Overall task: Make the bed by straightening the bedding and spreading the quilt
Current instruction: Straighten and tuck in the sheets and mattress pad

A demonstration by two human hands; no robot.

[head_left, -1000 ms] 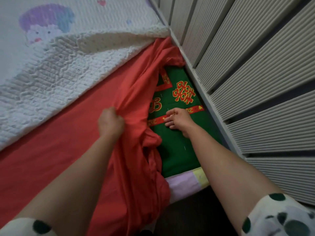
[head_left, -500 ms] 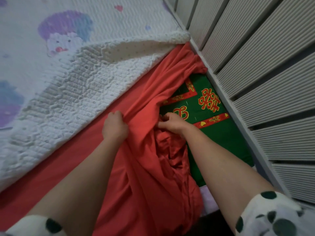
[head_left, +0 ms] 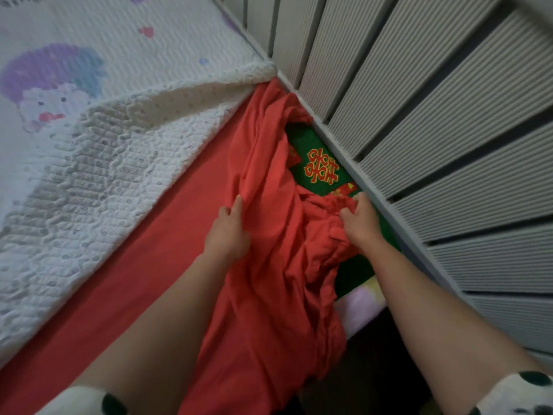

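Location: far edge of the bed, against the grey ribbed wall panelling (head_left: pixel 419 139).

The white textured quilt with pastel cartoon print (head_left: pixel 89 151) covers the upper left of the bed. Its turned-back edge runs diagonally from lower left up to the wall. It is not yet spread.

The red cotton bed sheet (head_left: pixel 269 250) lies flat on the left but is heaped in a long ridge by the wall. The ridge runs from the bottom of the view up to the corner under the quilt, with the loose edge facing the wall.

The green underlay with red-and-gold knot motifs (head_left: pixel 321 166) is exposed between ridge and wall.

Judged step: straightening the sheet, early in the task.

The right hand (head_left: pixel 360 223) pinches the bunched sheet edge just beside the wall. The left hand (head_left: pixel 229 232) sits against the ridge with most fingers hidden in cloth, so its grip cannot be confirmed.

The next move likely calls for drawing that edge across the underlay to the wall, then flattening the ridge.
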